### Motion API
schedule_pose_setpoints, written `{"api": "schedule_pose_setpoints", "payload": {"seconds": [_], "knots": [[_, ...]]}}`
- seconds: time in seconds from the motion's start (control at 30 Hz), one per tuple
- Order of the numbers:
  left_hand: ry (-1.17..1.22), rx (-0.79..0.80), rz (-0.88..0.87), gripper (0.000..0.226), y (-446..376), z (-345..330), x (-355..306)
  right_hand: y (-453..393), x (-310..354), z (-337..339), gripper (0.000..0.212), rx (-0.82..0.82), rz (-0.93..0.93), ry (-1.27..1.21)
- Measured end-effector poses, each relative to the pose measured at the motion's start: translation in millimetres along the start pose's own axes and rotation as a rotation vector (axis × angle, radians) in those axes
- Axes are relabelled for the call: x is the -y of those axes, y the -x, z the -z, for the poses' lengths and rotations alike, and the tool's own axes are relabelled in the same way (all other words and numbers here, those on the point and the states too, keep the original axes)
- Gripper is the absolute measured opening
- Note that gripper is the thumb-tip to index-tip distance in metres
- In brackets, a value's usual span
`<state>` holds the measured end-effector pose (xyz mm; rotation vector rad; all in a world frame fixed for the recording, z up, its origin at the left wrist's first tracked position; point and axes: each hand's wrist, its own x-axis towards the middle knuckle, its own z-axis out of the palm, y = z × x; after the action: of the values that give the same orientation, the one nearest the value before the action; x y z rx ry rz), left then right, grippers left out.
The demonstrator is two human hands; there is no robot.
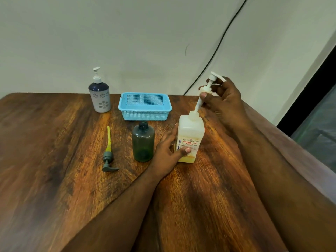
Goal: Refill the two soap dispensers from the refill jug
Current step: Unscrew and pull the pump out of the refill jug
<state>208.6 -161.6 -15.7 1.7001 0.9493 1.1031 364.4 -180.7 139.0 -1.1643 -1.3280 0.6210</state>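
Head view: pump coming out of the refill jug, green dispenser uncapped beside it.

On the tabletop [63, 179] the refill jug [190, 139] stands upright, neck up, steadied by the left hand [167, 151] curled round its lower side, presumably so it cannot tip. The right hand [223, 99] pinches the white pump [207, 90], its tube slanting down-left into the neck. Just left stands the open green dispenser [143, 141]; its grey pump [108, 157] lies flat, tube pointing away. A floral dispenser [99, 95] waits capped behind.

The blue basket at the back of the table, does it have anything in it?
No, the blue basket shows only its own bare mesh floor and walls, with nothing lying inside.
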Motion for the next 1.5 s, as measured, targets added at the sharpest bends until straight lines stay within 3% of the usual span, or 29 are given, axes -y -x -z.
{"api": "schedule_pose_setpoints", "payload": {"seconds": [0.2, 0.47, 0.73, 1.03, 1.5], "knots": [[-0.022, 0.007, -0.022, 0.069, -2, -1, 4, -5, 12, 4, 0.039, 0.001, 0.044, 0.057], [0.004, 0.049, 0.01, 0.054, 4, -1, 0, 8, 17, -5, 0.048, -0.051, 0.235, 0.122], [-0.048, -0.131, -0.076, 0.074, 13, -4, -13, 10, 23, -6, 0.048, -0.126, 0.266, 0.156], [-0.287, -0.094, -0.065, 0.107, 7, -11, -10, 9, 31, -10, 0.049, -0.129, 0.244, 0.149], [-0.387, -0.117, -0.066, 0.112, 9, -13, -13, 21, 52, 5, 0.049, -0.243, 0.346, 0.073]]}}
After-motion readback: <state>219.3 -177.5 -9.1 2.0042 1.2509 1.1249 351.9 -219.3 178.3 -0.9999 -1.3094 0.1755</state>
